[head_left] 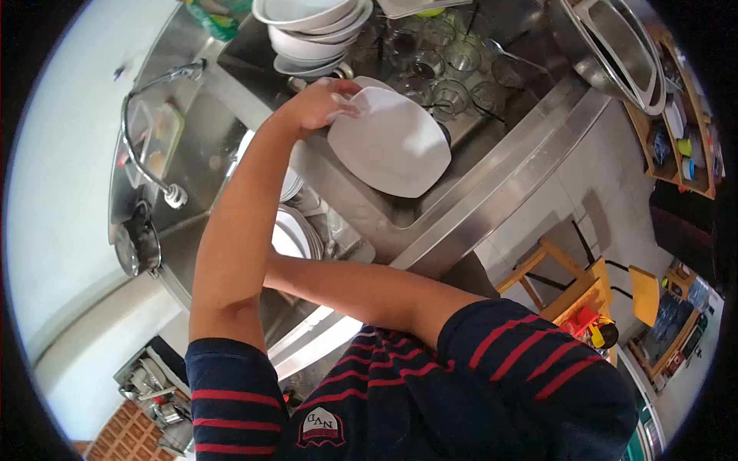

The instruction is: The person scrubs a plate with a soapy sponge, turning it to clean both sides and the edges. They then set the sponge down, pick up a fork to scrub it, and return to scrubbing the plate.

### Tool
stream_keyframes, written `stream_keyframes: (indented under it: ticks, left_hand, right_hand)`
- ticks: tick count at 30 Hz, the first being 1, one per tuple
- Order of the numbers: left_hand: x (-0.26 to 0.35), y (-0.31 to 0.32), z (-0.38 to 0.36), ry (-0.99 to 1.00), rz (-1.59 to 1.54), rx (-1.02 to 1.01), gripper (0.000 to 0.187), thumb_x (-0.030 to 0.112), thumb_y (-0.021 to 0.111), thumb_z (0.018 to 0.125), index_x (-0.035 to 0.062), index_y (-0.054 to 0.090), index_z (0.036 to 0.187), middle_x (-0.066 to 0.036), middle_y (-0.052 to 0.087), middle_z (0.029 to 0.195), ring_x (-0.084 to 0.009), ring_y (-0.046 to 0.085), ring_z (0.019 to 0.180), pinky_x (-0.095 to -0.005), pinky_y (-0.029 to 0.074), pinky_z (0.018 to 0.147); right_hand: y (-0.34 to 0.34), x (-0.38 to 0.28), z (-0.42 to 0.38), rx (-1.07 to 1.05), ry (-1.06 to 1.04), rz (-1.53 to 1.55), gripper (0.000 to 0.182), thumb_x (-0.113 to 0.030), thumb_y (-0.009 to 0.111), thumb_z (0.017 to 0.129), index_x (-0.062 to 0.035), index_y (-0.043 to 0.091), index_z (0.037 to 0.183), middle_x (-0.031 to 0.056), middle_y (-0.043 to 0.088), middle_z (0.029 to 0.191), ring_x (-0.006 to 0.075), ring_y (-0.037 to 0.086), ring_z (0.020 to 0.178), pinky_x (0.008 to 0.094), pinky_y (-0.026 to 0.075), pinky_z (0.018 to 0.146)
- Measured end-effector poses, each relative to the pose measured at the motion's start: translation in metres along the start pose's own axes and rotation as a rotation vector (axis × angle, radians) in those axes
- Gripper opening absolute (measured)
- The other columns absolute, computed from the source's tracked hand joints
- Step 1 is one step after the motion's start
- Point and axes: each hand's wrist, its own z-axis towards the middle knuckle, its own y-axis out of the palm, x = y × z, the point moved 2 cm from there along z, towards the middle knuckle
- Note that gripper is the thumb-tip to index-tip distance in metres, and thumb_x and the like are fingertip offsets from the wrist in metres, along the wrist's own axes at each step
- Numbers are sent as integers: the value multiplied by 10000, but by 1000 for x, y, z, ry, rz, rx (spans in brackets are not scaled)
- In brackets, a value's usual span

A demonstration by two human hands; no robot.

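Note:
My left hand (pixel 321 106) is closed on the near-left edge of a white plate (pixel 390 144), a rounded square one tilted over the sink basin. There are white suds on its fingers. My right forearm crosses under my left arm, and the right hand is hidden behind it. Beside that spot, white plates (pixel 292 234) stand in a stack in the other basin. Just beyond my left hand rises a stack of white bowls (pixel 311 38). Several drinking glasses (pixel 450 96) sit in the far basin, with a spoon (pixel 511 55) among them.
A curved faucet (pixel 131 138) stands at left, near a metal pot (pixel 138 242) and a clear plastic container (pixel 157 146). Large metal bowls (pixel 615 58) rest at the upper right edge. Wooden shelves (pixel 684 131) and a yellow chair (pixel 642 296) are at the right.

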Motion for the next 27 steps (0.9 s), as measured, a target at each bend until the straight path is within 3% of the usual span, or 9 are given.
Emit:
stream_keyframes:
  ticks: [2, 4, 7, 8, 9, 13, 15, 18, 27]
  left_hand:
    - [28, -1, -33, -30, -167, 214, 402, 203, 728, 763, -20, 656, 1090, -90, 689, 972, -149, 620, 859, -283, 474, 808]
    - [43, -7, -77, -40, -255, 310, 415, 195, 681, 800, -31, 632, 1144, -113, 664, 1048, -185, 612, 945, -304, 469, 860]
    - [34, -8, -146, 36, -548, 557, 357, 145, 633, 835, -62, 629, 1126, -94, 684, 995, -155, 629, 882, -278, 481, 820]
    - [36, -6, -178, 20, -710, 720, 368, 104, 622, 827, -62, 603, 1155, -120, 669, 1030, -197, 636, 920, -309, 492, 842]
    - [35, -1, -210, 9, -876, 885, 387, 63, 611, 820, -62, 577, 1184, -145, 653, 1065, -239, 643, 958, -340, 503, 864]
    - [-15, 38, -322, 73, -1317, 1395, 437, -4, 576, 808, -88, 505, 1231, -189, 620, 1128, -324, 633, 1021, -456, 520, 920]
    - [-38, 65, -364, 139, -1381, 1528, 442, -6, 561, 795, -109, 491, 1219, -195, 610, 1132, -331, 624, 1038, -466, 516, 926]
    - [-68, 105, -398, 56, -1486, 1701, 371, -48, 534, 758, -52, 510, 1128, -152, 595, 1085, -298, 610, 1015, -416, 519, 902]
    - [-117, 154, -359, -195, -1081, 1501, 260, 25, 541, 740, -44, 623, 978, -104, 605, 1023, -208, 570, 888, -305, 459, 820]
  right_hand:
    - [0, 4, -2, 49, 35, 330, 343, -313, 468, 959, -134, 549, 1240, 96, 566, 1290, 262, 487, 1209, 399, 389, 999]
    - [0, 15, -2, 94, 84, 663, 318, -309, 492, 935, -132, 587, 1183, 103, 596, 1249, 278, 532, 1166, 413, 434, 949]
    - [-15, -18, -1, -74, -131, -1162, 221, -264, 594, 763, -123, 697, 898, 95, 699, 903, 303, 659, 876, 453, 519, 717]
    - [-15, -25, -1, -8, -245, -1065, 210, -260, 588, 758, -122, 705, 864, 87, 699, 894, 287, 656, 891, 445, 518, 733]
    - [-14, -59, 2, -446, 5, -1406, 225, -298, 620, 732, -113, 707, 826, 111, 694, 913, 293, 654, 885, 440, 515, 749]
    - [-23, -35, 8, -65, -107, -1150, 444, -389, 698, 669, -71, 696, 979, 157, 677, 1047, 335, 611, 1049, 410, 493, 883]
    - [-47, -14, 20, -41, 204, -1186, 535, -345, 703, 739, -73, 625, 1193, 164, 588, 1243, 321, 590, 1107, 397, 484, 928]
    - [-63, -65, 29, 205, 473, -1082, 417, -311, 707, 729, -103, 694, 1090, 204, 615, 1159, 334, 604, 1061, 390, 492, 898]
    - [-40, -58, 24, 289, -314, -1217, 469, -295, 743, 737, -69, 657, 1140, 199, 549, 1129, 361, 562, 1043, 409, 469, 895]
